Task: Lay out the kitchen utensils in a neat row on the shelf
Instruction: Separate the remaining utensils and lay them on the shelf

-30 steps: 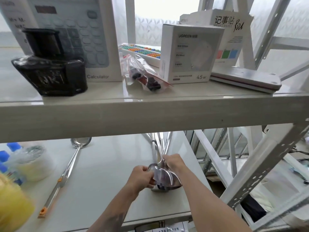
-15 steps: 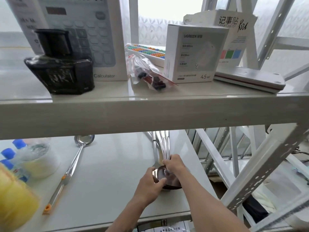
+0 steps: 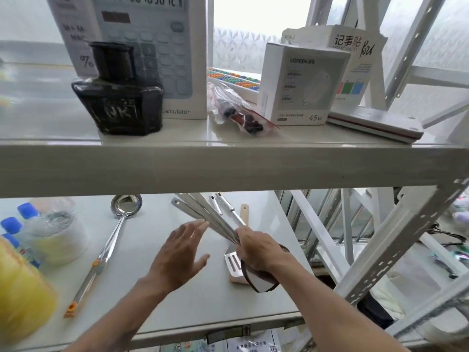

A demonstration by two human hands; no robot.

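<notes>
On the lower shelf (image 3: pixel 198 306), my right hand (image 3: pixel 256 252) grips a bundle of steel utensils (image 3: pixel 210 217) near their heads, with the handles fanning up and to the left. A slotted spatula (image 3: pixel 232 261) and a wooden-handled utensil (image 3: pixel 244 212) lie on the shelf under that hand. My left hand (image 3: pixel 181 252) hovers open beside the handles, fingers spread, fingertips close to the bundle. A steel ladle (image 3: pixel 111 240) with an orange handle tip lies apart at the left, its bowl toward the back.
A taped roll in plastic wrap (image 3: pixel 55 235), blue-capped bottles (image 3: pixel 15 224) and a yellow object (image 3: pixel 20 295) crowd the shelf's left end. The upper shelf board (image 3: pixel 228 166) hangs just above, carrying an ink bottle (image 3: pixel 119 97), boxes and a plastic bag. White rack struts (image 3: pixel 396 252) stand at right.
My left hand has let go of the bundle and opened. My right hand has swung the handles to the left, leaving the slotted spatula and the wooden-handled utensil on the shelf.
</notes>
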